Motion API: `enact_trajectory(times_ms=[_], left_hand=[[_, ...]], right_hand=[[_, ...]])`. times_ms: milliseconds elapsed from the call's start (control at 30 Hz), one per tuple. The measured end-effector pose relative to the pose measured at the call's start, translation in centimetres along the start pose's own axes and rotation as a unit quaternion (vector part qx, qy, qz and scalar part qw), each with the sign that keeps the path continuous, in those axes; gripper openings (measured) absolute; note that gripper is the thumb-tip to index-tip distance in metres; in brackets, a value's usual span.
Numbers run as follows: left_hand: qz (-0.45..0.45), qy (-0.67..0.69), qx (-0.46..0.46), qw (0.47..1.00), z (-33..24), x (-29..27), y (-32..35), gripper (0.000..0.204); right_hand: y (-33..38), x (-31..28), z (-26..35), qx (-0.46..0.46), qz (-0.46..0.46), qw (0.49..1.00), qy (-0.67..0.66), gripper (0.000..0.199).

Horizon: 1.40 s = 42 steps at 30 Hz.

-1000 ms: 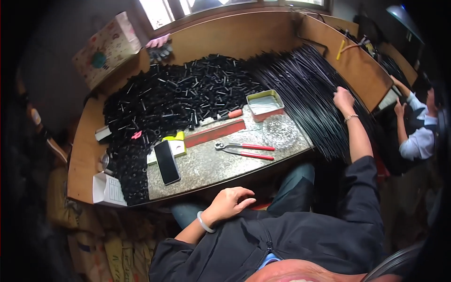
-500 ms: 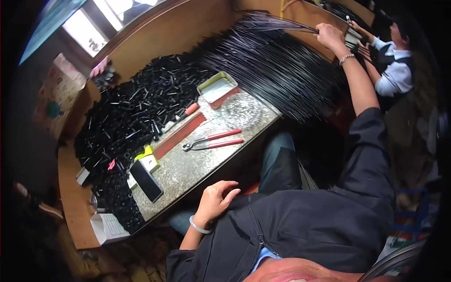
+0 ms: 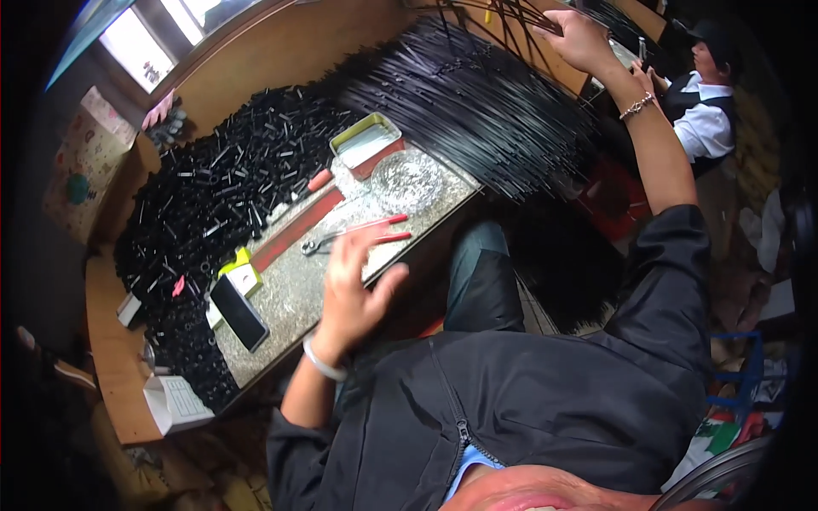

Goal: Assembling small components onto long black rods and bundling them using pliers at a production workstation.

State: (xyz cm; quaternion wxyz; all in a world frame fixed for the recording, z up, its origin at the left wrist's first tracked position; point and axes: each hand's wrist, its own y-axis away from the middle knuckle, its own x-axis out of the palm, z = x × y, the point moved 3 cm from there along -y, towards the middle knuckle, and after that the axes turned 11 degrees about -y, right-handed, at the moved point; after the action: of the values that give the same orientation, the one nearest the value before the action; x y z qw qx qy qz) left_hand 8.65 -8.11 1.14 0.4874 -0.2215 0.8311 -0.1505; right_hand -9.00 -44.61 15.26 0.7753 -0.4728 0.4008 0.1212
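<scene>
My right hand [image 3: 581, 41] is raised at the upper right, its fingers closed round several long thin black rods [image 3: 503, 15]. The rods stick out to the left from the grip, fanned over a large heap of similar black rods [image 3: 477, 106]. My left hand [image 3: 348, 294] is over the front edge of the worktop [image 3: 290, 315], holding nothing, with thumb and fingers apart and the fingertips blurred. Just behind its fingers lie red-handled pincers [image 3: 392, 220], partly hidden by the hand. A coil of clear shiny material [image 3: 407, 181] is beyond them.
A heap of short black tubes [image 3: 230, 166] covers the worktop's left and back. By the rods stands a rectangular tin [image 3: 379, 162]. A black phone [image 3: 239, 312] rests beside a yellow-and-white object [image 3: 244, 277]. A white box [image 3: 177, 404] sits at the near-left corner. Another person [image 3: 707, 106] works at the right.
My left hand has moved up and forward from near my body to the pincers, its fingers spreading. My right hand keeps hold of rods, which now fan apart more. The view has shifted slightly.
</scene>
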Motion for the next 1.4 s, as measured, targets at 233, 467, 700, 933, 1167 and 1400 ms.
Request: enact_trajectory(times_ms=[233, 467, 700, 933, 1167, 1400], left_hand=[[-0.127, 0.069, -0.090, 0.985, 3.4, -6.2, -12.3, 0.109], [-0.161, -0.018, -0.029, 0.986, 1.2, -3.6, -9.7, 0.086], [-0.284, 0.299, -0.080, 0.908, 5.1, -4.3, -6.7, 0.024], [-0.187, 0.292, -0.116, 0.931, 4.2, -7.9, -3.3, 0.030], [-0.127, 0.405, -0.107, 0.899, 2.1, -8.1, -2.9, 0.050], [-0.140, 0.483, -0.048, 0.863, 2.9, -8.1, -2.7, 0.037]], right_hand=[[2.1, 4.1, 11.0, -0.071, 0.181, 0.938, -0.287, 0.016], [4.9, 7.2, 21.1, -0.154, 0.305, 0.856, -0.389, 0.019], [9.4, 6.3, 23.5, -0.053, 0.441, 0.721, -0.532, 0.049], [16.9, 3.3, 21.0, 0.159, 0.558, 0.545, -0.606, 0.035], [18.2, 5.4, 19.9, 0.167, 0.557, 0.421, -0.696, 0.042], [13.0, 9.8, 10.9, -0.169, 0.136, 0.920, -0.325, 0.014]])
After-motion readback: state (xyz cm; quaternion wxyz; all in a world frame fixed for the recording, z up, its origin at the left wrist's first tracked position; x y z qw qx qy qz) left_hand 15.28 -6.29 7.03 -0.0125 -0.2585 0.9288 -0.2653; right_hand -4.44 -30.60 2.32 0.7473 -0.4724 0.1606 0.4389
